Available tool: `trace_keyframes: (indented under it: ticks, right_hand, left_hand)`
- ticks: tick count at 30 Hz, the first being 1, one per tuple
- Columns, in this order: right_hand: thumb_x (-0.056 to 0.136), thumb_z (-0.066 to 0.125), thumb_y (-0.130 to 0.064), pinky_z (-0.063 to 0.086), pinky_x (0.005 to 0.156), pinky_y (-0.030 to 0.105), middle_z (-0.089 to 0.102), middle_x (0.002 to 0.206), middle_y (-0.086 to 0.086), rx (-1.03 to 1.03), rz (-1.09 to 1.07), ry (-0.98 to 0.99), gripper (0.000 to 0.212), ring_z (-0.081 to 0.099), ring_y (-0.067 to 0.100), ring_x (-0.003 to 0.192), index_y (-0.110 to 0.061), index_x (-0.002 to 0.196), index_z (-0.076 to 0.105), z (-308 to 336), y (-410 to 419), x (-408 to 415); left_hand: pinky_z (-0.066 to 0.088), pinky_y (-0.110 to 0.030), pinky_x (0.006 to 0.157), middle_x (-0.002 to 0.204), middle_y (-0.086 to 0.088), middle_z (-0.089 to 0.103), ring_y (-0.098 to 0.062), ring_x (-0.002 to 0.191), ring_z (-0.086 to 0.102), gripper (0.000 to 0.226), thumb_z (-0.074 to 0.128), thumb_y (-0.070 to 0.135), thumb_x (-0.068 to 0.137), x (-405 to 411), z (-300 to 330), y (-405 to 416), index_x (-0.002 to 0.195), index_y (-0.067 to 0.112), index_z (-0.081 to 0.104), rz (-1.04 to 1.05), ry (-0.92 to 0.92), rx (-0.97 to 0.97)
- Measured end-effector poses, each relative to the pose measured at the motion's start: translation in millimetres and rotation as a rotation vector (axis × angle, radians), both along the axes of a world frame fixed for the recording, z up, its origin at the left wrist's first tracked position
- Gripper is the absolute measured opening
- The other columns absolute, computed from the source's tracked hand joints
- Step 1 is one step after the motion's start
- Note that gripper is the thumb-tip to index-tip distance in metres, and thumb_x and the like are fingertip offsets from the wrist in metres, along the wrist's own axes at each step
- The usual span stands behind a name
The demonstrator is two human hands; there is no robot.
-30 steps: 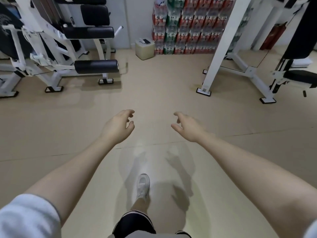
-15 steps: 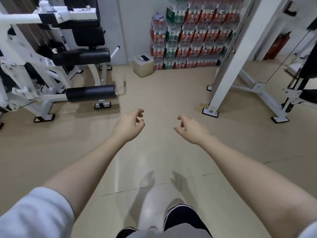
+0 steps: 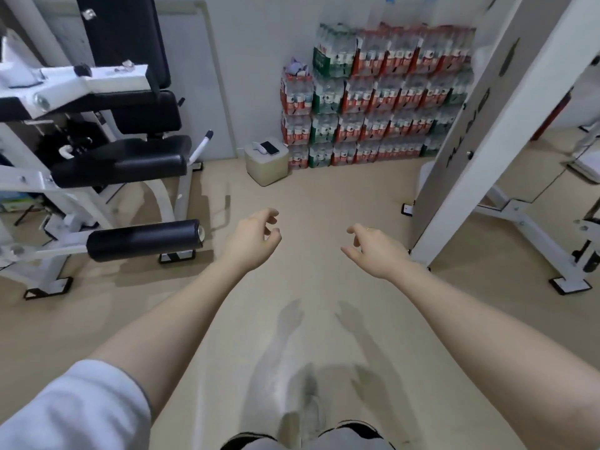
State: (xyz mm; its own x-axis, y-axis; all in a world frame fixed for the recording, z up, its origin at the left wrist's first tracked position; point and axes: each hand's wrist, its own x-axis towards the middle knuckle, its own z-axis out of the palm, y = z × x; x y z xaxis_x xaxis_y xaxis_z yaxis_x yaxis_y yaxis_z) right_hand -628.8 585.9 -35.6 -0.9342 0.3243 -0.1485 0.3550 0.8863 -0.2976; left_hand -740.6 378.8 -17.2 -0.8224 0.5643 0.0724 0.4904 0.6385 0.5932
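- Seeing a beige bin (image 3: 267, 168) at 12 o'clock from both hands, standing on the floor (image 3: 308, 196) against the far wall, lid closed, contents not showing.
- Finding a dark phone (image 3: 270, 147) and a white handheld device (image 3: 258, 147) lying side by side on the bin's lid.
- Noting shrink-wrapped bottle packs (image 3: 383, 102) stacked in rows at 1 o'clock, touching the bin's right side; red labels on most, green on a few.
- Holding the left hand (image 3: 251, 243) out over the floor, grip released: fingers loosely curled, thumb and forefinger tips close together, grasping nothing.
- Holding the right hand (image 3: 376, 251) out likewise, grip released: fingers hanging bent, thumb pointing towards 9 o'clock, grasping nothing.
- Spotting the padded roller (image 3: 144, 240) at 9 o'clock from the left hand, near it but apart: a black cylinder lying level on a white machine arm, its metal end cap facing the hand.
- Spotting the white upright (image 3: 470, 157) at 3 o'clock from the right hand, close by in the picture: a broad white beam leaning up towards 1 o'clock.
- Catching a grey sleeve (image 3: 74, 410) at 7 o'clock, covering the left upper arm.
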Motion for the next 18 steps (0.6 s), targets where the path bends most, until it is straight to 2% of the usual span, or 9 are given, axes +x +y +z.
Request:
trace_keyframes:
  ticks: [2, 5, 11, 18]
  right_hand:
    - [0.094, 0.04, -0.041, 0.04, 0.073, 0.034, 0.054, 0.124, 0.006, -0.003, 0.014, -0.007, 0.047, 0.05, 0.026, 0.113, -0.015, 0.134, 0.035, 0.4, 23.0, -42.1]
    - [0.094, 0.04, -0.043, 0.041, 0.073, 0.034, 0.054, 0.123, 0.006, -0.024, 0.043, -0.019, 0.05, 0.053, 0.026, 0.111, -0.016, 0.136, 0.033, 0.6, 44.6, -104.3]
    - [0.093, 0.042, -0.044, 0.047, 0.078, 0.037, 0.055, 0.124, 0.006, -0.033, 0.149, -0.021, 0.052, 0.053, 0.026, 0.111, -0.016, 0.136, 0.033, -19.2, 78.1, -234.7]
    - [0.093, 0.042, -0.045, 0.048, 0.084, 0.042, 0.053, 0.126, 0.007, -0.069, 0.112, -0.068, 0.053, 0.053, 0.027, 0.11, -0.016, 0.136, 0.033, -33.8, 144.1, -399.9]
  left_hand:
    - [0.037, -0.022, 0.077, 0.117, -0.004, 0.06, -0.016, 0.09, 0.056, 0.036, 0.047, 0.015, 0.09, -37.8, 6.8, 21.0, 0.126, 0.009, 0.049, 0.044, -0.002, 0.038]
    - [0.04, -0.024, 0.079, 0.112, -0.004, 0.062, -0.016, 0.087, 0.055, 0.035, 0.047, 0.014, 0.089, -93.2, 10.2, 39.2, 0.124, 0.009, 0.051, 0.093, -0.016, 0.075]
    - [0.047, -0.031, 0.08, 0.108, 0.003, 0.062, -0.016, 0.089, 0.058, 0.035, 0.045, 0.018, 0.089, -215.4, -13.8, 59.3, 0.123, 0.014, 0.05, 0.15, -0.034, 0.021]
    - [0.048, -0.033, 0.082, 0.112, 0.001, 0.062, -0.015, 0.085, 0.057, 0.037, 0.046, 0.017, 0.088, -391.8, -25.8, 136.6, 0.124, 0.015, 0.05, 0.047, -0.026, -0.063]
